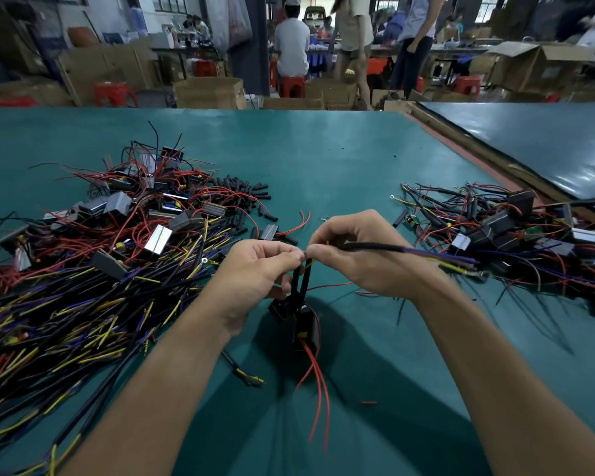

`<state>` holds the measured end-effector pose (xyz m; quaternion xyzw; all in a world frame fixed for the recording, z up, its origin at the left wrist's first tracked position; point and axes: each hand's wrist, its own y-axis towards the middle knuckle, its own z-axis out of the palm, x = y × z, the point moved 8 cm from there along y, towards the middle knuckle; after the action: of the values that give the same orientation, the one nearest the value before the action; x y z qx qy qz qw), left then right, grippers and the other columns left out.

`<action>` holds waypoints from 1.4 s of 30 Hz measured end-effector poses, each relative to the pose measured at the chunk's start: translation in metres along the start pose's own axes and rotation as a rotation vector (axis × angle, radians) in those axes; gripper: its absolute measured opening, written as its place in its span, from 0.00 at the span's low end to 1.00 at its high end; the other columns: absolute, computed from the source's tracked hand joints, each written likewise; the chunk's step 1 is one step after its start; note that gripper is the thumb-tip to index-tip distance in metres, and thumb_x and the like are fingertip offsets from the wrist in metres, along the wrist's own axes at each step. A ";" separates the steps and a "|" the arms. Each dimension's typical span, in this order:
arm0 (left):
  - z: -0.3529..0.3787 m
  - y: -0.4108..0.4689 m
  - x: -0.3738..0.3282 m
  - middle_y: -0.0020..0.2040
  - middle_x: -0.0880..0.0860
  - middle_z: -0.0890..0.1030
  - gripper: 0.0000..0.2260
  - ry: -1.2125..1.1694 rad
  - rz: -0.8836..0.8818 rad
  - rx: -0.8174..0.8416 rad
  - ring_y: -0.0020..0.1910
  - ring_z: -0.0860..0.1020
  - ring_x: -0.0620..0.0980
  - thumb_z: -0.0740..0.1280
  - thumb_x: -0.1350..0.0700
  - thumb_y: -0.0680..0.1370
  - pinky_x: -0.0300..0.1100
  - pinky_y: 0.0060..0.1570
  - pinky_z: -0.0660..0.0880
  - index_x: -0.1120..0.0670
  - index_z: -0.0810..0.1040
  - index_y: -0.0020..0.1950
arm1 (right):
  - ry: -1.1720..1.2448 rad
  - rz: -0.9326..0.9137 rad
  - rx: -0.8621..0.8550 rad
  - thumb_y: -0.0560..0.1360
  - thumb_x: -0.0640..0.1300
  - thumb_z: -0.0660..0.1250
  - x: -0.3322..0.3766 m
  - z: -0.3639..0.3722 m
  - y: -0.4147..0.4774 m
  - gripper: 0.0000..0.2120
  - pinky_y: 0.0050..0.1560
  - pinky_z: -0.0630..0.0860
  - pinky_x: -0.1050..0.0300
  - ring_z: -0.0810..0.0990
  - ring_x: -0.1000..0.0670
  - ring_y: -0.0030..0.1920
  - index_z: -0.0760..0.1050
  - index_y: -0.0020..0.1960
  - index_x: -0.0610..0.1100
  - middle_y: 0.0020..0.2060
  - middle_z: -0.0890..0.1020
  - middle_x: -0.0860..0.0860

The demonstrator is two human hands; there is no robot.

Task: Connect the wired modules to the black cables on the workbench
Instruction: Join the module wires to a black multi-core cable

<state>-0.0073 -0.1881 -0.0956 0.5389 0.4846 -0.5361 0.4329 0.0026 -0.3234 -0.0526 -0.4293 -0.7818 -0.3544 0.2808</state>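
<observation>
Centre of frame: left hand (255, 269) pinches the sleeved leads of one wired module (304, 326), which hangs just below it over the counter (323, 159). Right hand (354, 249) pinches the end of a black cable (375, 248) running off right, and the fingertips of both hands meet at the joint. Judgement: this joint is in progress, and I cannot tell if it is seated. The module heap (145, 207) at upper left and the loose cable pile (66, 321) at left remain, while the smaller heap at right (516, 235) looks finished.
</observation>
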 end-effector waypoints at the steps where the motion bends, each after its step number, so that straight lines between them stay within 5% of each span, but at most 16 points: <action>1: -0.001 0.000 0.000 0.39 0.61 0.76 0.09 0.008 0.007 -0.013 0.25 0.71 0.43 0.67 0.61 0.78 0.35 0.30 0.71 0.55 0.81 0.39 | 0.044 0.012 0.010 0.75 0.41 0.72 -0.001 0.000 0.000 0.06 0.32 0.68 0.61 0.69 0.55 0.30 0.80 0.39 0.45 0.29 0.77 0.53; 9: -0.002 0.000 -0.002 0.33 0.54 0.79 0.10 0.008 0.026 0.000 0.25 0.70 0.44 0.69 0.61 0.76 0.34 0.29 0.71 0.54 0.84 0.36 | 0.207 0.041 0.039 0.73 0.39 0.74 -0.002 -0.001 -0.002 0.07 0.35 0.67 0.51 0.70 0.50 0.33 0.79 0.39 0.38 0.30 0.77 0.45; 13: -0.003 0.001 -0.001 0.33 0.51 0.80 0.11 -0.029 0.000 -0.007 0.26 0.70 0.44 0.69 0.61 0.76 0.32 0.27 0.71 0.54 0.84 0.35 | 0.259 0.075 0.015 0.74 0.32 0.70 -0.003 -0.001 -0.001 0.07 0.43 0.78 0.42 0.79 0.49 0.35 0.80 0.40 0.42 0.33 0.81 0.44; 19: -0.002 -0.002 -0.009 0.26 0.52 0.73 0.06 0.025 0.088 -0.014 0.24 0.68 0.44 0.71 0.61 0.75 0.34 0.26 0.67 0.58 0.83 0.38 | 0.384 0.082 0.010 0.73 0.28 0.70 -0.001 0.000 -0.001 0.08 0.48 0.80 0.44 0.80 0.45 0.39 0.77 0.43 0.39 0.39 0.82 0.40; 24: -0.001 -0.005 -0.016 0.25 0.52 0.74 0.06 0.073 0.168 -0.035 0.23 0.67 0.44 0.70 0.65 0.75 0.34 0.25 0.65 0.60 0.82 0.38 | 0.402 0.101 0.053 0.71 0.23 0.68 0.000 0.000 -0.003 0.12 0.44 0.78 0.60 0.81 0.50 0.39 0.75 0.45 0.38 0.39 0.83 0.42; 29: -0.003 -0.011 -0.029 0.24 0.46 0.75 0.08 0.284 0.325 -0.111 0.23 0.67 0.43 0.73 0.63 0.72 0.34 0.26 0.63 0.57 0.81 0.34 | 0.335 0.158 -0.024 0.71 0.28 0.72 -0.005 -0.001 -0.003 0.10 0.45 0.77 0.57 0.80 0.49 0.39 0.76 0.45 0.41 0.40 0.84 0.37; 34: -0.003 -0.018 -0.040 0.23 0.41 0.75 0.07 0.531 0.480 -0.209 0.20 0.69 0.40 0.75 0.60 0.70 0.30 0.24 0.63 0.52 0.81 0.34 | 0.279 0.145 -0.034 0.72 0.30 0.72 -0.005 0.001 -0.002 0.09 0.45 0.78 0.60 0.81 0.55 0.36 0.79 0.42 0.43 0.33 0.83 0.52; 42: -0.009 -0.006 -0.020 0.33 0.50 0.82 0.08 0.256 0.202 -0.046 0.29 0.77 0.40 0.78 0.65 0.66 0.32 0.30 0.72 0.59 0.82 0.42 | 0.168 0.139 -0.108 0.74 0.35 0.70 -0.008 -0.008 0.000 0.08 0.46 0.79 0.54 0.79 0.55 0.37 0.79 0.42 0.47 0.37 0.83 0.49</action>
<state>-0.0114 -0.1793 -0.0753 0.6387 0.4914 -0.4056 0.4312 0.0074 -0.3331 -0.0536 -0.4659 -0.7035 -0.4105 0.3456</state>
